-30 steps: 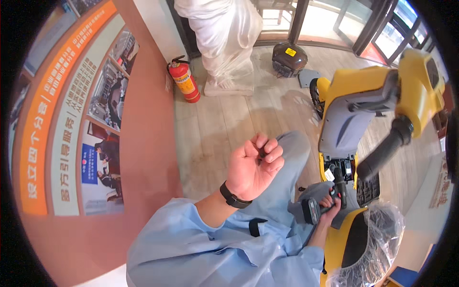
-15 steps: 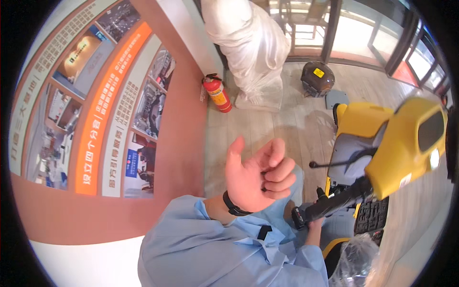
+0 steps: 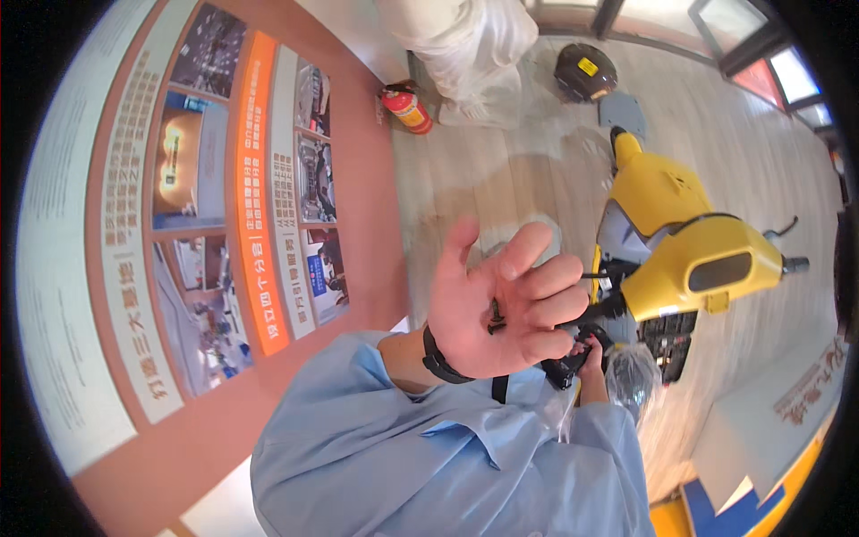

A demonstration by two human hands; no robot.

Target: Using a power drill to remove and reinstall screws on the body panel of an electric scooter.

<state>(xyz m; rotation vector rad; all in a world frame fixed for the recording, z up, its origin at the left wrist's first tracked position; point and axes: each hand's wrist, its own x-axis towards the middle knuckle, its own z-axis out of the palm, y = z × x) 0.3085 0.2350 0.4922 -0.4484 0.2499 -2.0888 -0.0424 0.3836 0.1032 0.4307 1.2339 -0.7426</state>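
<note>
My left hand (image 3: 506, 309) is raised with the palm up and the fingers half curled. Dark screws (image 3: 496, 318) lie in the middle of its palm. Lower right, my right hand (image 3: 590, 356) is closed around a black hand-held tool (image 3: 564, 370), whose exact kind is partly hidden by my fingers and the left hand. Beside it stands a yellow electric scooter (image 3: 707, 268) with a dark display, and its handlebar reaches toward my right hand.
A clear plastic bag (image 3: 632, 380) hangs beside my right hand. A dark helmet (image 3: 585, 72), a red fire extinguisher (image 3: 407, 108) and a plastic-wrapped white statue (image 3: 470, 54) stand on the wood floor. A wall display board (image 3: 255, 206) is on the left, a white panel (image 3: 769, 412) at lower right.
My left hand has opened somewhat, showing the screws in its palm. My right hand has moved up with the black tool. The view has shifted, and the scooter's handlebar has turned.
</note>
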